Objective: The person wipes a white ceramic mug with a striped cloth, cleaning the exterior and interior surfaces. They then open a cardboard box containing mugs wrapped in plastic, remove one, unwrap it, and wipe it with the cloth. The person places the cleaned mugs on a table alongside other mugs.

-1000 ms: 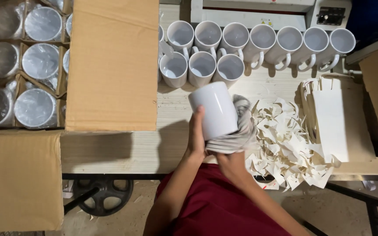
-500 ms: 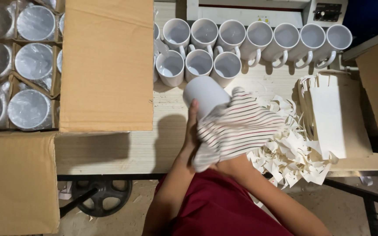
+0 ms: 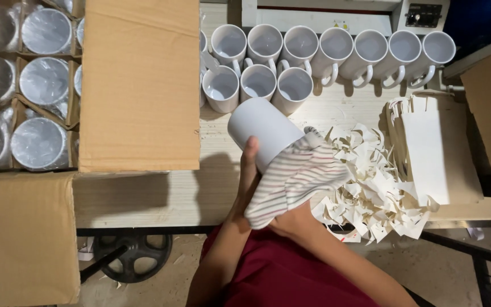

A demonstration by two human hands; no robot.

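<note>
Left hand (image 3: 245,182) is gripping the white mug (image 3: 262,133) above the table (image 3: 160,196); right hand (image 3: 294,219), mostly under the striped cloth (image 3: 294,176), is pressing it on the mug. Wiping step underway, looks like; next needs turning the mug.

Back of your bench: white mugs (image 3: 331,54) stand in two rows, mouths up, handles toward you.
Left of you: an open cardboard box (image 3: 137,85) with its flap folded over; plastic-wrapped mugs (image 3: 44,79) sit in its divider cells.
Right of you: a heap of cream paper scraps (image 3: 376,187) lies on the wooden table (image 3: 154,196), just beside a stack of flat white cartons (image 3: 424,153).
Far edge: you see a white machine (image 3: 325,14) with a control panel.
Under the table: a black wheel (image 3: 134,253).
</note>
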